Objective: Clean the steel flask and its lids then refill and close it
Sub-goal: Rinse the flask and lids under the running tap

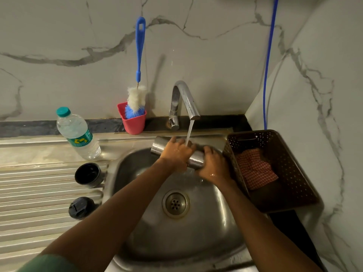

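Steel flask (159, 147) lies tilted over the far side of the sink (149, 238), under the running tap (184, 101); left hand (176, 152) curls over its middle; right hand (214, 165) grips its nearer, right end; far lid (89, 174) and near lid (81, 208) stand apart on the surface at left.

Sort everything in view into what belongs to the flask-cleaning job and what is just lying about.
In the job: cylindrical steel flask, gripped by left hand and right hand under the curved chrome tap; hollow black cup lid; black stopper lid; blue-handled bottle brush; clear plastic water bottle, probably for refilling.

Lying about: brown perforated basket; red checked cloth in it; blue wall hose.
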